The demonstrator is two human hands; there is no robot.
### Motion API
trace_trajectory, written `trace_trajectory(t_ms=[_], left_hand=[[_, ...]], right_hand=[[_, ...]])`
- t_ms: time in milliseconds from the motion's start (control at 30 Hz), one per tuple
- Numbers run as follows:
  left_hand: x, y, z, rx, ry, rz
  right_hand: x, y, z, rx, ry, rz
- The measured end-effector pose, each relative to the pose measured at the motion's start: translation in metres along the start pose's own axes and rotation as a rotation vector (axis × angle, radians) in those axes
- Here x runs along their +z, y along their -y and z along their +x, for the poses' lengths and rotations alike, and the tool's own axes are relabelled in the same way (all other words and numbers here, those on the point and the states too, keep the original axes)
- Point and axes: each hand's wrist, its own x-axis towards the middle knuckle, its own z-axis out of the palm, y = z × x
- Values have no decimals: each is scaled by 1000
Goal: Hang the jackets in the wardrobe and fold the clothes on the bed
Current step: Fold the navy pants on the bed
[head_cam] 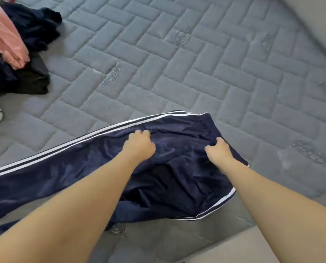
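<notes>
Left hand (139, 145), right hand (218, 149) both pinching waist end of navy track pants (177, 177) on mattress (196, 73). Fabric looking slick, light, floppy; gripping waistband best.

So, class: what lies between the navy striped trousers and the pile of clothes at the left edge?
Head view: only bare grey quilted mattress separates trousers and pile.

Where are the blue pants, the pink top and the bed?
pants (177, 177), head view, shiny middle of the fabric.
pink top (4, 35), head view, its folded middle.
bed (196, 69), head view, bare quilted surface.
</notes>
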Motion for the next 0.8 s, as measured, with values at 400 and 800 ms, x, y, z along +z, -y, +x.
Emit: trace_trajectory(t_ms=[400,800], left_hand=[[27,56,91,-101,-171,51],[-32,-78,145,-168,-370,-134]], right_hand=[[21,57,125,1,-107,-218],[-103,53,170,-256,172,332]])
